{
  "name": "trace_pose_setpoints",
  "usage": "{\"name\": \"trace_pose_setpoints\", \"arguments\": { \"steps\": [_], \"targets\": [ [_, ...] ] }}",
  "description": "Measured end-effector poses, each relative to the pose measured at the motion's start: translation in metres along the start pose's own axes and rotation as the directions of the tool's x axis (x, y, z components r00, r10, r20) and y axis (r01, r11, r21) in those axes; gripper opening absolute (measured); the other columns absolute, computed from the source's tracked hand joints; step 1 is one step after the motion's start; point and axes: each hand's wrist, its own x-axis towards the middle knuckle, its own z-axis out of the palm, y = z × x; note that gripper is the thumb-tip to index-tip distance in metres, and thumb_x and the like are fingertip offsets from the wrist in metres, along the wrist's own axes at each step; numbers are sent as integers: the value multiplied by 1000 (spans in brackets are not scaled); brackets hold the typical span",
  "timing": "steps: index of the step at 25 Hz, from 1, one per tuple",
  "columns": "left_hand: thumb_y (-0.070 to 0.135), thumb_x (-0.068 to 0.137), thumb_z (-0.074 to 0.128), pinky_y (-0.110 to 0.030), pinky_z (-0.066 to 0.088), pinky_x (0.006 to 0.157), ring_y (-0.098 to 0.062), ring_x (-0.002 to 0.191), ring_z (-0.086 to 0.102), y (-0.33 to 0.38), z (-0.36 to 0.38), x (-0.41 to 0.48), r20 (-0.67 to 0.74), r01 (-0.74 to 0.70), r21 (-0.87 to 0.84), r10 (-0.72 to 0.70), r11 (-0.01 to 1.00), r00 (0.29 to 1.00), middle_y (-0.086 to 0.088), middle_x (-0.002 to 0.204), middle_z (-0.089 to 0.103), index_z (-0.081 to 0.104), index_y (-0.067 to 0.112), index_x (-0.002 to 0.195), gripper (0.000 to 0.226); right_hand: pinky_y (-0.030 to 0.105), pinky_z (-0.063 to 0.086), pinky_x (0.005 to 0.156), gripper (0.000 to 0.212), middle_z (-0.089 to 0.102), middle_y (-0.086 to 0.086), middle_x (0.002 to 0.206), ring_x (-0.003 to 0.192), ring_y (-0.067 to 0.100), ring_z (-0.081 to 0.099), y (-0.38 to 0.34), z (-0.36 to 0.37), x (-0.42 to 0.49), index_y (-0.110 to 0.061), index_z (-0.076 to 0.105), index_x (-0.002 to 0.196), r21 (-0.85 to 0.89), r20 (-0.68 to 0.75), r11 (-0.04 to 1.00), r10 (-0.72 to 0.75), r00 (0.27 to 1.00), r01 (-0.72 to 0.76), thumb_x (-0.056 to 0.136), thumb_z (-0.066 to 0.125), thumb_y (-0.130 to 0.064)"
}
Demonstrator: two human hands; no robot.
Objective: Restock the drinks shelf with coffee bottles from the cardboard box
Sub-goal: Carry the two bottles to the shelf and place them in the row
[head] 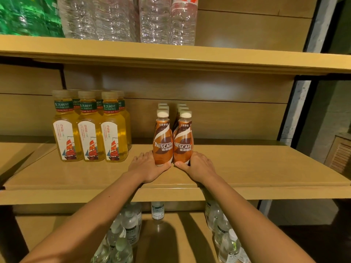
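Left hand (pixel 150 167) and right hand (pixel 198 167) each grip the base of one front bottle, with the thumb curled across the near side and the fingers going round the outer side, their tips hidden.

The left coffee bottle (pixel 163 143) and right coffee bottle (pixel 182 145) stand upright and touching at the centre of the frame. They are on the middle shelf (pixel 256 168), set back from its front lip (pixel 76 194). Behind each one a file of white caps (pixel 163 106) runs toward the back panel (pixel 228 120).

To the right of the pair the board lies bare out to the shelf's end by the dark upright (pixel 287 111). A strip of bare board separates the wrists from the lip. The upper shelf (pixel 190 57) sits well above the caps.

Left of centre, a block of yellow tea bottles (pixel 91 130) stands in rows, with a gap of bare board between it and the left hand.

Clear water bottles (pixel 152 19) and a green wrapped pack (pixel 24 14) fill the top of the frame. Small clear bottles (pixel 131 226) crowd the lower shelf (pixel 165 236) beneath the forearms.
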Motion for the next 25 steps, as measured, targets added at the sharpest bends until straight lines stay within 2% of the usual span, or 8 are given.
{"name": "trace_pose_setpoints", "arguments": {
  "steps": [4,7,10,13,16,19,22,25],
  "targets": [
    [81,77,22,-45,22,114,-26,136,32,2,3,-4,-20,16,48,-15,999,1000,-6,148,38,31,20,143,90,45,42,100,74,61,9,117,112,26,55,3,6,2,-12,56,116,-79,40,997,20,999,-17,79,39,-74],
    [82,76,25,-45,22,114,-27,136,34,8,-7,-13,-44,56,88,-53,994,998,-9,147,40,37,17,141,92,47,33,109,84,50,16,135,127,30,44,-2,-4,-5,-9,48,130,-116,71,992,54,996,-46,81,33,-76],
    [81,76,29,-40,35,104,-28,126,45,11,-20,-45,-288,86,0,-82,996,954,-13,137,50,46,10,134,93,46,21,117,94,31,17,152,141,31,27,-4,-26,-33,-5,31,144,-185,63,982,62,996,-49,83,28,-76],
    [70,78,32,-35,43,92,-24,116,51,24,-36,-86,-505,-98,-110,29,989,862,-9,128,53,50,11,127,78,44,21,117,84,31,16,152,142,30,26,9,-58,-69,-6,32,144,-199,-36,979,35,999,-41,88,25,-69],
    [62,81,36,-30,42,87,-19,115,47,70,-49,-118,-544,-375,-129,250,918,801,-6,130,45,49,12,125,67,44,22,116,73,32,16,151,141,30,27,34,-93,-112,-7,36,141,-184,-112,977,93,989,-113,93,26,-61],
    [53,87,42,-30,39,92,-17,118,44,139,-47,-142,-468,-582,-95,480,807,742,-3,132,42,46,15,129,57,44,25,114,67,37,18,148,137,31,33,70,-128,-164,-5,40,138,-203,-136,960,170,976,-195,95,30,-56],
    [50,89,49,-34,36,100,-19,124,40,222,-26,-162,-229,-685,-100,654,721,722,-2,138,41,36,18,139,60,46,32,110,57,50,14,138,127,30,46,117,-164,-231,-9,43,136,-213,-194,925,275,942,-314,95,40,-49],
    [55,86,52,-41,34,108,-24,134,36,310,-5,-189,-11,-759,-160,767,632,641,-7,148,35,27,16,145,74,44,37,108,59,45,10,144,130,28,44,170,-198,-312,-15,36,142,-263,-208,844,423,882,-467,93,48,-46]
  ]
}}
